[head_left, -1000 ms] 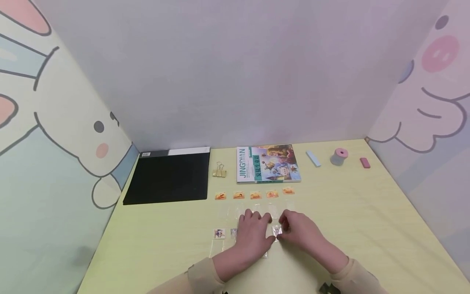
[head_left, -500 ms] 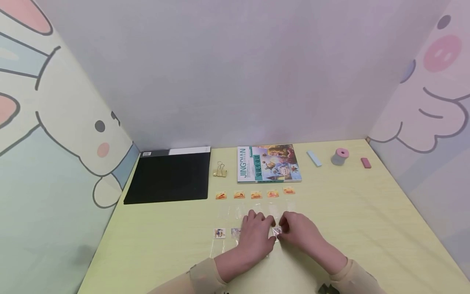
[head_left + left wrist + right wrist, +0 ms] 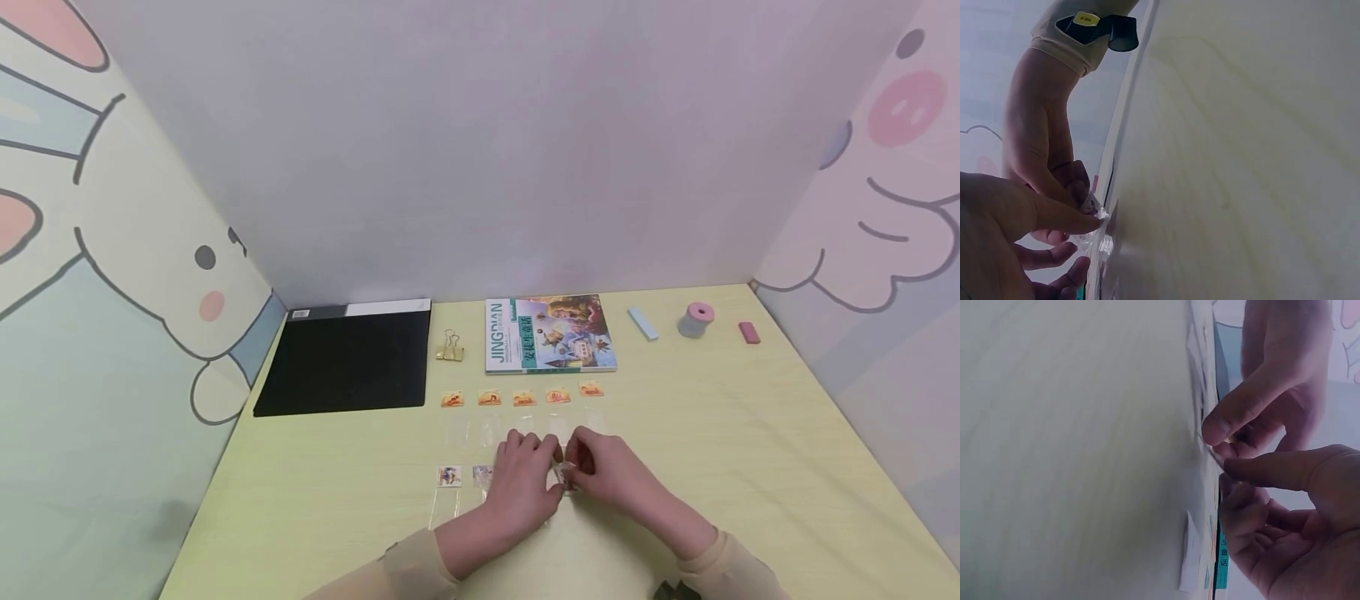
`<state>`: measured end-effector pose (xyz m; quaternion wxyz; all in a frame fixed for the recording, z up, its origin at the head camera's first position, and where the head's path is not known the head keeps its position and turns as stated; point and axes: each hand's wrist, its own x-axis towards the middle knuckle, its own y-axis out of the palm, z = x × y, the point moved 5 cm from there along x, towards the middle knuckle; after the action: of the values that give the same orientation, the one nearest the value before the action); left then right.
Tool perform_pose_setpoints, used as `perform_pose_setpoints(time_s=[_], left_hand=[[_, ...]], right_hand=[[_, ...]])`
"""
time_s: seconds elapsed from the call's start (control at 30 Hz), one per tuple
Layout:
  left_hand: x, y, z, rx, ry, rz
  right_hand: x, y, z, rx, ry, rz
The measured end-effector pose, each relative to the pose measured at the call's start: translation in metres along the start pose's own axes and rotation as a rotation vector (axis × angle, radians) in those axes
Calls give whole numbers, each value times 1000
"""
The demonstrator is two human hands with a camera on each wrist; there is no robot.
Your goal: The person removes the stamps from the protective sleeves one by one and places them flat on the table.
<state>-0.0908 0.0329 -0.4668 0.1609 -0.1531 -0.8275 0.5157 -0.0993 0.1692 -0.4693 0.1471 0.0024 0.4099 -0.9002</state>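
A small clear plastic sleeve with a little printed stamp-like card (image 3: 568, 482) lies between my two hands on the table, partly covered by fingers. My right hand (image 3: 613, 472) pinches the sleeve (image 3: 1090, 204) between thumb and fingertips, its side lifted. From the other side, my left hand (image 3: 523, 479) pinches its edge, the thumb (image 3: 1216, 429) pressing at the rim. Left of my left hand lie a printed card (image 3: 449, 476) and a second one (image 3: 482, 476), with clear sleeves (image 3: 444, 507) below. My left hand and forearm hide what lies beneath them.
Several orange cards (image 3: 524, 398) form a row above several clear sleeves (image 3: 490, 431). Behind them are a picture book (image 3: 551, 335), a gold binder clip (image 3: 450, 348) and a black board (image 3: 343, 364). A light blue bar (image 3: 642, 324), spool (image 3: 697, 320) and pink eraser (image 3: 749, 332) lie right.
My right fingers have shifted slightly left and turned over the sleeve, now covering more of the card; the sleeve has tilted and crumpled. My left hand moved slightly right, then stayed.
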Motion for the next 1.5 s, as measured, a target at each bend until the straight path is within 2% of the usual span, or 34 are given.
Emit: perform_pose_setpoints(time_s=[0.1, 0.2, 0.37, 0.57, 0.8, 0.93, 1.07, 1.17, 1.37, 1.5], left_hand=[[-2, -1, 4, -80, -24, -36], [-4, -5, 11, -214, -74, -61], [-7, -10, 22, -493, -173, -29], [-9, -15, 32, -681, -209, 9], [-9, -16, 36, -806, -206, 54], [-9, -20, 33, -850, -200, 74], [-9, -21, 33, -874, -203, 96], [-9, -19, 35, -900, -200, 114], [-10, -19, 34, -959, -195, 145], [-10, -18, 34, -980, -187, 154]], right_hand=[[-1, -4, 1, 134, 0, 28], [-2, -6, 2, 291, 17, 69], [-2, -6, 1, 535, 33, 129], [-6, 1, 1, 766, 13, 217], [-7, 8, 6, 999, -96, 335], [-8, 11, 8, 1124, -77, 407], [-9, 11, 10, 1191, -99, 472], [-9, 11, 11, 1234, -151, 516], [-10, 14, 11, 1331, -152, 574], [-11, 16, 10, 1356, -150, 592]])
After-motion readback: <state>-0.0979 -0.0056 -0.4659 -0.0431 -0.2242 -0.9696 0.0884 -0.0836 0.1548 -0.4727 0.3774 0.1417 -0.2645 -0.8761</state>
